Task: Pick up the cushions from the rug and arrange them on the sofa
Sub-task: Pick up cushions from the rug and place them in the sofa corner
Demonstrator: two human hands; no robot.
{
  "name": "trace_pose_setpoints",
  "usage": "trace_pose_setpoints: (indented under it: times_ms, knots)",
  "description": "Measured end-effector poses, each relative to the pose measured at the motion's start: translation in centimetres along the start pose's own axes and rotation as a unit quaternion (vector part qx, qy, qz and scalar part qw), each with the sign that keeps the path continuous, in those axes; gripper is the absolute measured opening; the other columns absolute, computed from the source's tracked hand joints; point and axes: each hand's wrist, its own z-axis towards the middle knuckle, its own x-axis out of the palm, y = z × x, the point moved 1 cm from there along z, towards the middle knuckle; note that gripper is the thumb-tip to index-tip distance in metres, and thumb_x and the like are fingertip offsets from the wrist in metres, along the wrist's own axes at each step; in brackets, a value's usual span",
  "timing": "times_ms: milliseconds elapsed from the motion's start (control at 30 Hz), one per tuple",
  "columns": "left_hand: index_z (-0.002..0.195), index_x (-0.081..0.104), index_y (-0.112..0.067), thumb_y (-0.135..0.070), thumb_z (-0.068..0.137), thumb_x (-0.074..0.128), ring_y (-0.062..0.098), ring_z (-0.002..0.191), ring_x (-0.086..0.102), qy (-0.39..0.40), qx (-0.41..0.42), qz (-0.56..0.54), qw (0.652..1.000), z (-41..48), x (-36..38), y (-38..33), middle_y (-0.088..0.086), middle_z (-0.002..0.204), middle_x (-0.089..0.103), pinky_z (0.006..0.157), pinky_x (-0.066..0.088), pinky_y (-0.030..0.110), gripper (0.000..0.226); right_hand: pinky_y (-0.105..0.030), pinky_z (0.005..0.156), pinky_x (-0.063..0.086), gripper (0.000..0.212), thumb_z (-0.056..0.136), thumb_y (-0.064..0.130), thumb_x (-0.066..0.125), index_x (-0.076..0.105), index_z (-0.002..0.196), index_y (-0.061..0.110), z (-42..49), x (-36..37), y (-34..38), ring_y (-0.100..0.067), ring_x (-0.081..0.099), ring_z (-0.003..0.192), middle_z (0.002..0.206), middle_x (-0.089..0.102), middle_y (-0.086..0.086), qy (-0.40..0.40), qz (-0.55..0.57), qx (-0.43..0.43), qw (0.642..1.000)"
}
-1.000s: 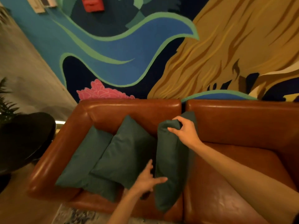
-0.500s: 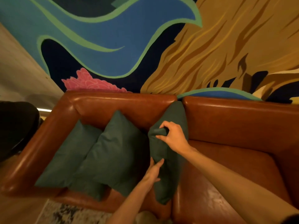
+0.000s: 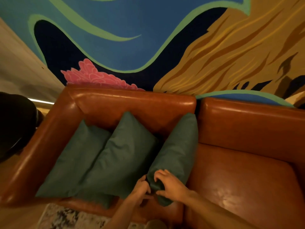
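Both the left hand (image 3: pixel 141 190) and right hand (image 3: pixel 171 185) grip the near end of the right cushion (image 3: pixel 179 146) on the sofa (image 3: pixel 247 171).

Mural (image 3: pixel 148 38): painted wall filling the upper view in broad, flat colour shapes.
Blue band (image 3: pixel 132 22): a wide wave dipping through the middle and rising to the right.
Green outline (image 3: pixel 105 33): light green lines edging the blue.
Navy patch (image 3: pixel 66 52): dark area under the wave, left of centre.
Pink shape (image 3: pixel 94 76): scalloped and cloud-like, with paler line work, at the navy patch's lower edge.
Ochre streaks (image 3: pixel 239 52): flowing gold and brown strands on the right.
Plain wall (image 3: pixel 19 66): beige, at the left, beside the mural.
Dark object (image 3: pixel 14 123): black and rounded, at the left edge — too dim to identify.
Light strip (image 3: pixel 41 101): thin bright line just beside the dark object.
Floor (image 3: pixel 14 217): tan, bottom-left corner.
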Motion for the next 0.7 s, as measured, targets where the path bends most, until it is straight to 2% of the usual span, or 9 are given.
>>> trace_pose_setpoints:
  times_ms: [67,133,200,300,367,400,467,567,700]
  knots:
    - [0.127,0.053,-0.013,0.009,0.085,0.029,0.03,0.089,0.056,-0.025,-0.012,-0.015,1.0,0.9,-1.4,-0.7,0.015,0.108,0.061,0.065,0.054,0.045,0.054,-0.027,0.098,0.039,0.044,0.07,0.035,0.07,0.053,0.108,0.022,0.7,0.1,0.5,-0.012,0.047,0.114,0.124,0.054,0.002,0.03,0.055,0.006,0.998]
    - [0.129,0.05,-0.017,-0.002,0.093,0.029,0.037,0.099,0.052,-0.036,-0.027,-0.041,0.998,1.9,-2.4,-1.6,0.017,0.127,0.053,0.058,0.052,0.047,0.045,-0.022,0.094,0.042,0.034,0.071,0.029,0.072,0.062,0.103,0.019,1.6,-0.4,1.0,-0.009,0.056,0.107,0.115,0.063,0.0,0.019,0.158,0.04,0.986]
    - [0.126,0.051,-0.021,-0.011,0.096,0.031,0.038,0.101,0.049,-0.05,-0.037,-0.055,0.997,2.4,-2.9,-1.9,0.015,0.127,0.05,0.056,0.05,0.049,0.037,-0.02,0.079,0.047,0.015,0.076,0.013,0.074,0.067,0.087,0.019,2.4,-1.8,0.6,-0.002,0.063,0.084,0.088,0.069,0.006,-0.046,0.277,0.108,0.954]
    - [0.117,0.057,-0.025,-0.004,0.092,0.034,0.033,0.102,0.047,-0.1,0.018,-0.113,0.988,3.1,-4.1,-1.3,0.009,0.121,0.05,0.063,0.051,0.046,0.04,-0.024,0.068,0.045,0.028,0.077,-0.011,0.068,0.065,0.074,0.017,2.6,-4.4,-2.6,0.005,0.061,0.061,0.064,0.069,0.008,-0.218,0.395,0.226,0.863]
    - [0.109,0.063,-0.028,-0.003,0.088,0.04,0.03,0.102,0.053,-0.136,0.087,-0.122,0.979,3.5,-4.9,-0.7,0.01,0.123,0.057,0.07,0.052,0.042,0.04,-0.029,0.074,0.043,0.025,0.076,-0.013,0.067,0.065,0.089,0.009,2.4,-5.8,-4.8,0.002,0.061,0.069,0.084,0.071,-0.002,-0.295,0.406,0.32,0.803]
    - [0.11,0.064,-0.03,-0.007,0.09,0.045,0.028,0.101,0.055,-0.144,0.107,-0.105,0.978,3.4,-5.0,-0.3,0.01,0.121,0.059,0.071,0.054,0.042,0.036,-0.03,0.079,0.043,0.03,0.078,-0.008,0.068,0.064,0.103,0.009,2.3,-6.2,-5.3,-0.005,0.061,0.08,0.101,0.068,-0.009,-0.291,0.416,0.371,0.778]
    - [0.123,0.059,-0.029,-0.02,0.09,0.06,0.024,0.103,0.057,-0.122,0.129,-0.051,0.983,2.9,-4.7,0.1,0.007,0.12,0.059,0.076,0.057,0.045,0.034,-0.034,0.088,0.043,0.05,0.083,0.006,0.068,0.054,0.129,0.015,2.7,-5.7,-5.2,-0.018,0.055,0.105,0.122,0.057,-0.008,-0.193,0.483,0.43,0.738]
    - [0.137,0.048,-0.02,-0.033,0.078,0.076,0.025,0.113,0.059,-0.086,0.193,0.113,0.971,2.7,-4.9,0.0,0.009,0.128,0.059,0.094,0.053,0.045,0.067,-0.043,0.103,0.039,0.068,0.086,0.014,0.065,0.035,0.147,0.018,4.2,-4.8,-3.8,-0.024,0.043,0.132,0.141,0.049,-0.006,-0.102,0.526,0.43,0.727]
    - [0.134,0.05,-0.005,-0.02,0.082,0.073,0.024,0.111,0.062,-0.059,0.202,0.237,0.949,3.1,-6.0,-1.0,0.013,0.12,0.065,0.091,0.048,0.025,0.058,-0.04,0.101,0.038,0.071,0.087,0.009,0.062,0.029,0.149,0.02,5.1,-4.2,-3.1,-0.023,0.04,0.136,0.147,0.044,-0.005,-0.105,0.506,0.436,0.737]
